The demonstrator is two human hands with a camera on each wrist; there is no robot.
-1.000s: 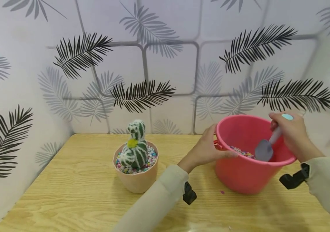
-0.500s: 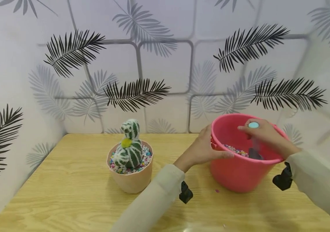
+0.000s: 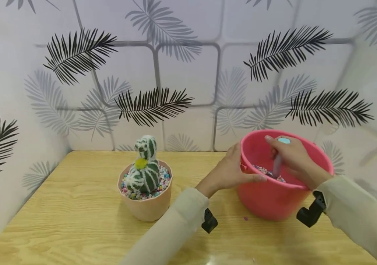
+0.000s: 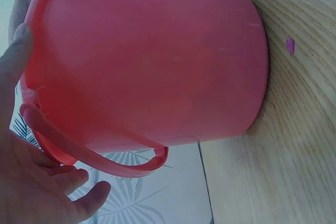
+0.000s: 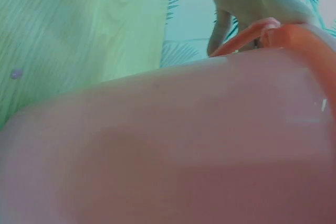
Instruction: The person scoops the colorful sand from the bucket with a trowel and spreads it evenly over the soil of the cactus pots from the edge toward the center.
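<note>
A pink bucket [image 3: 264, 202] stands on the table at the right, with multicoloured pebbles [image 3: 262, 170] inside. My left hand [image 3: 229, 169] grips its left rim, thumb along the front edge; the left wrist view shows the fingers behind, by the bucket's handle [image 4: 94, 156]. Inside the bucket's mouth, my right hand [image 3: 292, 156] holds a small trowel [image 3: 277, 167] by its purple-grey handle with a light blue end. The trowel's blade is down at the pebbles, mostly hidden by the rim. In the right wrist view the bucket wall [image 5: 157, 145] fills the lower part.
To the left stands a peach pot [image 3: 147, 209] of coloured pebbles, holding a green and white cactus [image 3: 145, 176] with a yellow flower. One purple pebble [image 3: 245, 218] lies on the wooden table [image 3: 76, 221] before the bucket. A leaf-patterned wall [image 3: 188, 73] rises behind.
My right hand has moved left inside the bucket, and the trowel's blade has gone from in plain sight down to the pebbles. My left hand keeps its grip on the rim.
</note>
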